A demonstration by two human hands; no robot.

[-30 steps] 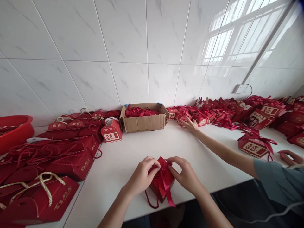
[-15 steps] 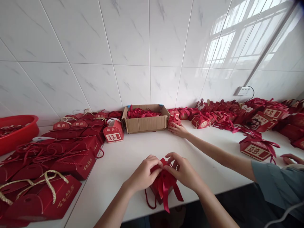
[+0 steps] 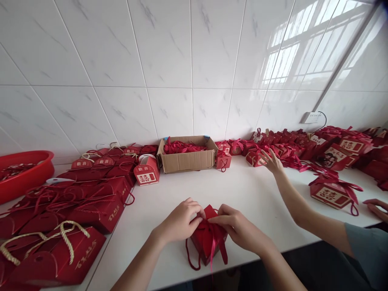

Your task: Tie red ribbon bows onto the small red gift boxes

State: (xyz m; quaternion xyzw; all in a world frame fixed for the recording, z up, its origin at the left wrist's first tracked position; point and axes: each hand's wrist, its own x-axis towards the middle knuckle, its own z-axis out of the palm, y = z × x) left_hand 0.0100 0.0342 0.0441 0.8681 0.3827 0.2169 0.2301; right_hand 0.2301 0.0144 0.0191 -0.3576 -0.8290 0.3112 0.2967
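Pinching ribbon [image 3: 213, 236] w/ L hand [image 3: 181, 219] & R hand [image 3: 244, 228], atop red box [image 3: 199, 241].

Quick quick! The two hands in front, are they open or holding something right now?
Left hand: closed, pinching the ribbon on the red box.
Right hand: fingers at the same ribbon; can't tell if gripping.

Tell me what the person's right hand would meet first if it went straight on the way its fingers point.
The right hand would likely meet the red ribbon at its fingertips first, with the left hand just beyond; exact depth is unclear.
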